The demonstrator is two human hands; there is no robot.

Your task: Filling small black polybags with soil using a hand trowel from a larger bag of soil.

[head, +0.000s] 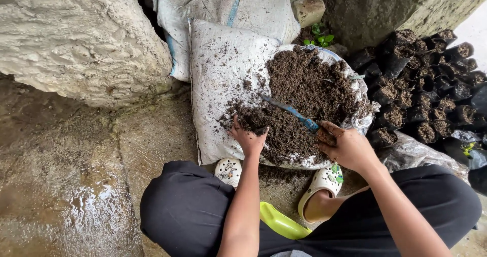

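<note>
Left hand [247,137]: gripping a small black bag [253,120], centre frame.
Right hand [346,146]: closed round a blue trowel [290,110].
Soil [309,92]: heaped on the white sack [223,74].
Tip: keep bag mouth wide, tip soil gently.

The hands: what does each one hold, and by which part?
Right hand grips the blue trowel by its handle end. Left hand holds a small black bag at its rim.

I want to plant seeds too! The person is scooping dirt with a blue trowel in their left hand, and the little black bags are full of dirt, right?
Nearly: the head view shows the blue trowel in the right hand, not the left. The rest holds.
</note>
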